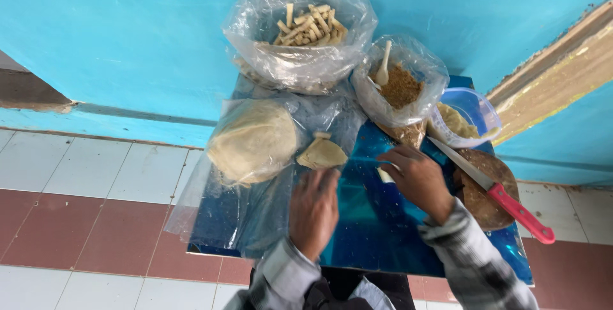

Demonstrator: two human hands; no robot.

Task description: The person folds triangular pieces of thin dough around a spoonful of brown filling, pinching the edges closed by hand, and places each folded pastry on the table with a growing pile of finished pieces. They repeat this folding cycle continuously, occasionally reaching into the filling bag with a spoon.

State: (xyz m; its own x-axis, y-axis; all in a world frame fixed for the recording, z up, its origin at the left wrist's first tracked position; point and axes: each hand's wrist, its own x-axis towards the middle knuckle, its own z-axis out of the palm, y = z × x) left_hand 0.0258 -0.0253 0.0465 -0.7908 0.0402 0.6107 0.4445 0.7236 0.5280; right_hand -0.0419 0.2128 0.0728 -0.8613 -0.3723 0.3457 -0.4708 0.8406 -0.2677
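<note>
My left hand (313, 211) rests palm down on the shiny blue tabletop (377, 233), fingers together, just below a small folded piece of pale dough (322, 155). My right hand (415, 179) hovers to the right with fingers spread and curled, fingertips over a pale scrap on the table; whether it grips the scrap is unclear. A large round lump of dough (254, 141) lies in clear plastic to the left.
A plastic bag of rolled pale sticks (310, 26) sits at the back. Beside it a bag of brown crumbs (401, 86) holds a white spoon. A clear tub (469, 118) and a red-handled knife (491, 189) on a round wooden board (488, 204) are at right.
</note>
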